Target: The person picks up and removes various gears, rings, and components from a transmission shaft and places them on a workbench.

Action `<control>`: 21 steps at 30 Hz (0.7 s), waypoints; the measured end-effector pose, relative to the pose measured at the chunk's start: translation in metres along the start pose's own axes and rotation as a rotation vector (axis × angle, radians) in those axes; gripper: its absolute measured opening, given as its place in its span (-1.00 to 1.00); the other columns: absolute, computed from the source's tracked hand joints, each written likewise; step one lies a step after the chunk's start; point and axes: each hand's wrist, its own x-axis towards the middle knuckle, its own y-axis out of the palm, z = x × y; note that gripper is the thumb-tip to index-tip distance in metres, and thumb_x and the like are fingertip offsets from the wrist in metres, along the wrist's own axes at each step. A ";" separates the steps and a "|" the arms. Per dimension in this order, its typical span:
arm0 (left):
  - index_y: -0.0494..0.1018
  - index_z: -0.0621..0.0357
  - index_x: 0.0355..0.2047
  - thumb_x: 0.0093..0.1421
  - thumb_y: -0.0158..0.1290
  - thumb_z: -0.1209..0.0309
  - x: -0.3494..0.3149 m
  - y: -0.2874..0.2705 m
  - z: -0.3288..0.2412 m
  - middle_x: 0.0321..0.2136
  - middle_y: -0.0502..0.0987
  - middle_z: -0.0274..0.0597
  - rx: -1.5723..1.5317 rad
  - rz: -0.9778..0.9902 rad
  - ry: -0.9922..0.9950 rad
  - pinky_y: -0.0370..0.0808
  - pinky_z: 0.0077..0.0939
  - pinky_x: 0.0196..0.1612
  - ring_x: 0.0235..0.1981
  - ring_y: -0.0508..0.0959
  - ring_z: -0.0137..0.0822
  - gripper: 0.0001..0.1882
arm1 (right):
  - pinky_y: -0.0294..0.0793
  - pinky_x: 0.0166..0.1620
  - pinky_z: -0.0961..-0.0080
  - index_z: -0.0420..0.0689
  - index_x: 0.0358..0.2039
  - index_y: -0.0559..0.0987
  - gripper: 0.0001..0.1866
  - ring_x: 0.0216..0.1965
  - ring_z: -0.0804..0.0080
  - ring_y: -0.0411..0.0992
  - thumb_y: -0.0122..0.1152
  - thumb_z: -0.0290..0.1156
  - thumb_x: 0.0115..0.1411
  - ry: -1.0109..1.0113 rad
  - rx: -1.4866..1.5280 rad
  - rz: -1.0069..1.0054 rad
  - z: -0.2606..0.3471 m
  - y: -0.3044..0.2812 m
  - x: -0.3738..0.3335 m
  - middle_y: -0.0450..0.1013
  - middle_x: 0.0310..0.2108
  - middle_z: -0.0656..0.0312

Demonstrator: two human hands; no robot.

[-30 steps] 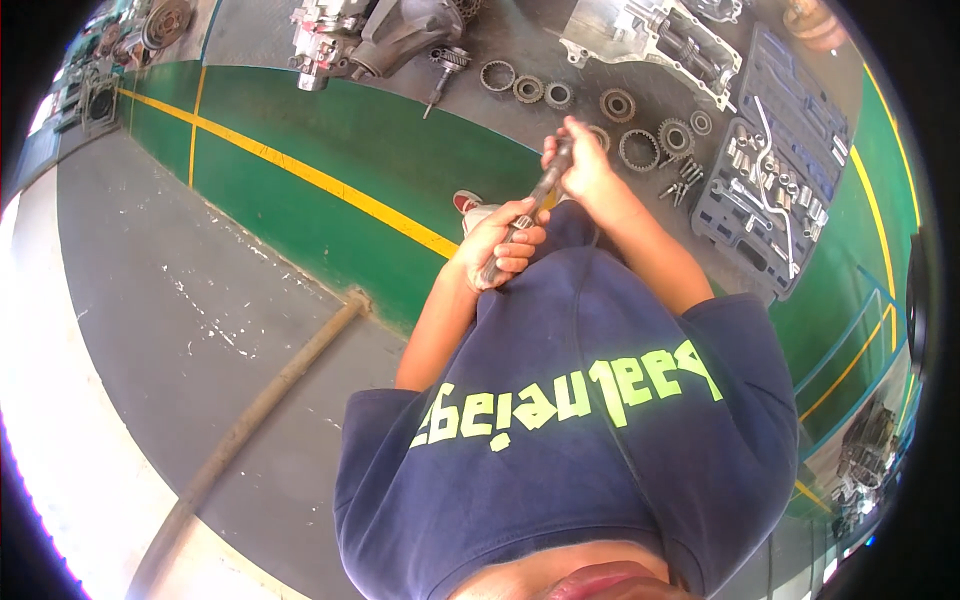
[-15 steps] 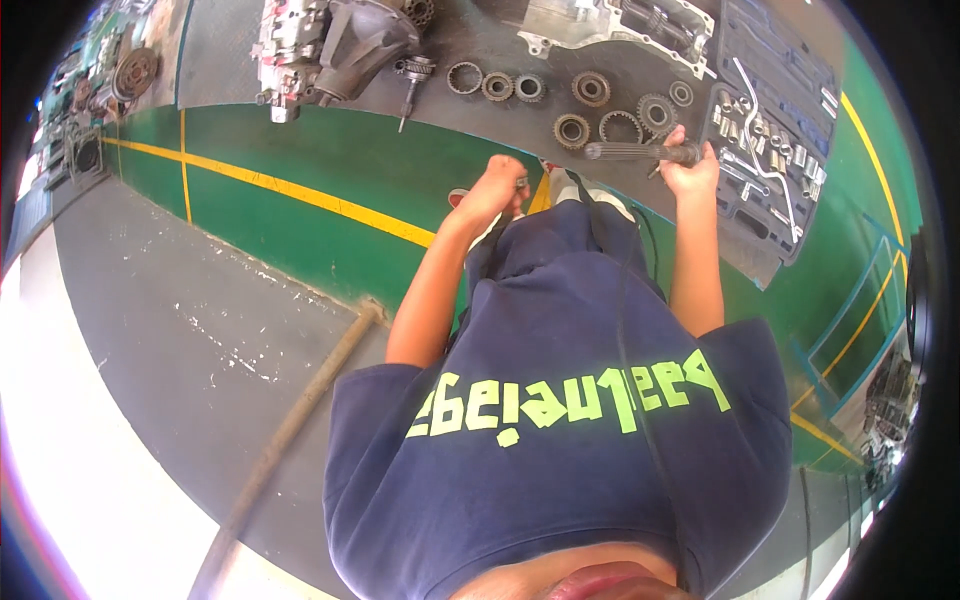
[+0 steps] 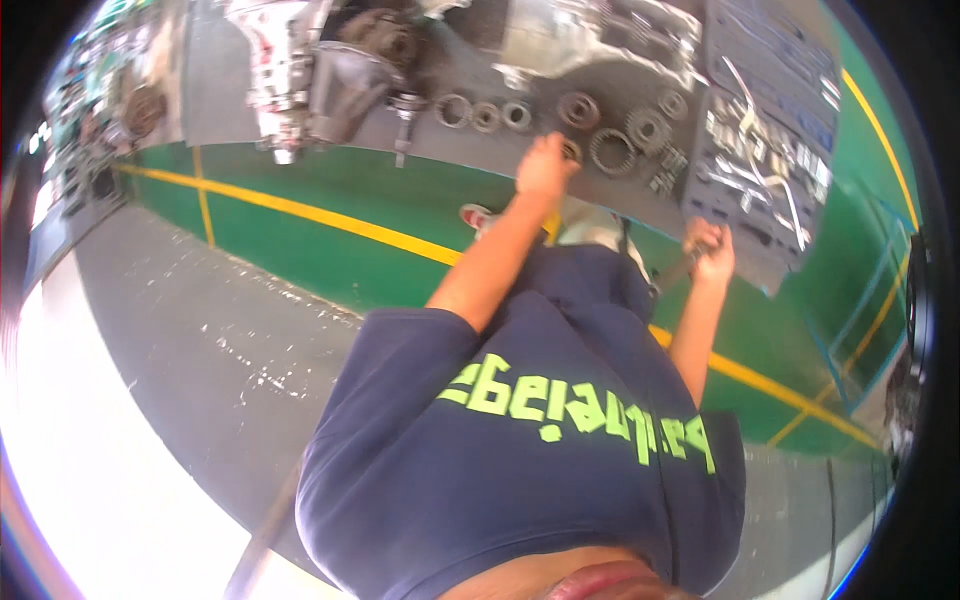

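Note:
My left hand (image 3: 545, 168) reaches to the near edge of the workbench, its fingers and thumb closed at a small toothed gear (image 3: 571, 151) that shows partly beside them. Motion blurs the fingertips. In my right hand (image 3: 711, 252) is a dark splined shaft (image 3: 676, 272), gripped at one end and slanting down toward my body, off the bench. Past my left hand lie a thick gear (image 3: 578, 110), a toothed ring (image 3: 612, 152) and a larger gear (image 3: 648, 130). Several small metal pieces (image 3: 667, 172) rest near them.
A socket tool case (image 3: 722, 212) stands open on the right, with a long bent bar (image 3: 745, 95) across it. Gearbox housings (image 3: 600, 45) line the far side. More rings (image 3: 453, 111) and a geared shaft (image 3: 404, 125) lie on the bench's left part.
My left hand has moved forward from near my body to the gear at the bench edge. My right hand has drawn back toward me, the shaft now tilted downward.

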 end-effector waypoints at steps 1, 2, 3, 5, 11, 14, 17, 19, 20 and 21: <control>0.35 0.17 0.00 0.10 0.36 0.23 0.002 0.003 -0.001 -0.12 0.58 0.10 -0.019 0.013 -0.054 0.58 -0.01 -0.05 -0.08 0.61 0.18 -0.44 | 0.25 -0.58 0.59 -0.27 -0.34 0.39 -0.61 -0.62 0.57 0.15 0.23 -0.17 0.36 -0.072 -0.066 0.002 0.005 -0.008 0.006 0.24 -0.54 0.30; 0.39 0.14 -0.02 0.03 0.38 0.25 0.007 0.005 -0.003 -0.10 0.57 0.08 -0.008 0.061 -0.124 0.57 -0.01 0.04 0.00 0.60 0.09 -0.44 | 0.22 -0.58 0.60 -0.25 -0.30 0.36 -0.63 -0.62 0.61 0.13 0.24 -0.20 0.36 0.188 0.109 0.068 0.014 -0.015 0.007 0.23 -0.53 0.33; 0.38 0.14 -0.03 0.00 0.39 0.26 0.009 0.007 -0.004 -0.09 0.56 0.10 0.035 0.060 -0.122 0.58 0.00 0.04 0.01 0.60 0.11 -0.42 | 0.21 -0.57 0.63 -0.24 -0.27 0.33 -0.62 -0.63 0.63 0.11 0.25 -0.20 0.36 -0.066 -0.119 -0.014 0.016 -0.022 0.016 0.22 -0.54 0.36; 0.35 0.12 -0.04 0.01 0.40 0.21 0.009 0.008 -0.003 -0.10 0.52 0.09 0.086 0.097 -0.073 0.58 0.03 -0.02 -0.04 0.59 0.15 -0.40 | 0.28 -0.56 0.63 -0.16 -0.35 0.35 -0.64 -0.64 0.62 0.12 0.22 -0.16 0.38 -0.058 -0.047 -0.049 0.027 -0.031 0.022 0.23 -0.52 0.37; 0.28 -0.01 0.08 0.13 0.31 0.20 -0.002 0.018 0.004 -0.07 0.43 0.02 0.059 0.014 0.032 0.57 -0.01 -0.04 -0.01 0.55 0.09 -0.41 | 0.42 -0.48 0.54 -0.33 -0.25 0.34 -0.51 -0.56 0.43 0.27 0.20 -0.08 0.38 0.041 -0.008 0.124 0.027 -0.028 0.027 0.30 -0.47 0.23; 0.28 0.03 0.08 0.13 0.32 0.18 -0.003 0.016 0.006 -0.06 0.44 0.03 0.017 0.019 -0.007 0.57 -0.01 -0.04 -0.01 0.56 0.09 -0.39 | 0.44 -0.48 0.55 -0.41 -0.17 0.33 -0.45 -0.52 0.42 0.32 0.18 -0.06 0.38 0.003 -0.014 0.114 0.017 -0.016 0.021 0.33 -0.45 0.18; 0.28 0.10 0.09 0.14 0.32 0.16 -0.002 0.011 0.003 -0.05 0.43 0.04 0.067 0.037 0.001 0.59 -0.05 0.00 0.00 0.56 0.08 -0.37 | 0.44 -0.49 0.57 -0.31 -0.22 0.32 -0.49 -0.51 0.46 0.34 0.19 -0.03 0.37 0.027 0.022 0.092 0.010 -0.004 0.015 0.32 -0.45 0.21; 0.29 0.11 0.08 0.15 0.32 0.18 -0.003 0.009 0.001 -0.03 0.42 0.04 0.079 0.036 0.006 0.59 -0.10 0.02 0.01 0.56 0.06 -0.39 | 0.44 -0.49 0.57 -0.26 -0.26 0.31 -0.50 -0.52 0.47 0.33 0.20 -0.02 0.36 0.002 -0.020 0.072 0.009 0.004 0.011 0.32 -0.45 0.23; 0.30 0.11 0.08 0.15 0.32 0.19 -0.004 0.009 0.000 -0.04 0.42 0.04 0.081 0.025 0.019 0.59 -0.10 0.02 0.01 0.56 0.05 -0.40 | 0.44 -0.49 0.57 -0.23 -0.27 0.31 -0.50 -0.52 0.47 0.33 0.21 -0.01 0.35 0.017 -0.005 0.060 0.009 0.007 0.009 0.31 -0.46 0.24; 0.30 0.12 0.08 0.16 0.31 0.20 -0.005 0.009 -0.001 -0.04 0.42 0.04 0.084 0.013 0.027 0.58 -0.10 0.03 0.01 0.55 0.05 -0.41 | 0.42 -0.51 0.58 -0.21 -0.31 0.31 -0.50 -0.53 0.47 0.32 0.23 0.01 0.33 0.009 -0.031 0.058 0.009 0.009 0.008 0.30 -0.47 0.26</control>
